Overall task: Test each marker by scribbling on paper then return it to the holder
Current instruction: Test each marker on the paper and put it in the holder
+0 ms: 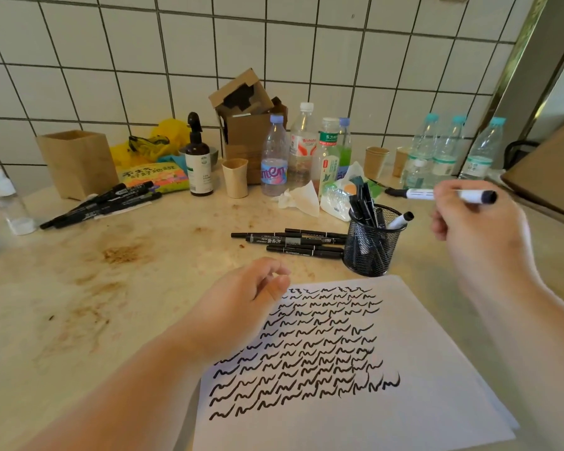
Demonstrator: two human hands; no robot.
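Paper [365, 415], lower centre of the frame: white sheet on the desk [79, 320], rows of black scribbles over most of it, a bare strip at the bottom.

Left hand [241, 307], centre: rests at the sheet's upper left edge, fingers loosely curled, holding nothing.

Right hand [469, 229], right of frame: raised above the desk, fingers pinching a white marker [450, 194] held level, dark cap end pointing right, near the holder and above it.

Holder [370, 242], centre right: black mesh cup just beyond the sheet's top edge, several markers upright inside.

Loose markers [293, 242], left of the holder: black pens lying flat. Second heap [101, 206], left of frame.

Step in hand, as judged: either testing or returning this marker; cannot tell which. If testing, use the bare bottom strip with the left hand pinning the sheet. If returning, tip it upright and lower it into a gap.

Desk: pale stone, brown stains at left. At the back: bottles [306, 148], paper cups, cardboard boxes. Wall [111, 60]: white tile, dark grout.
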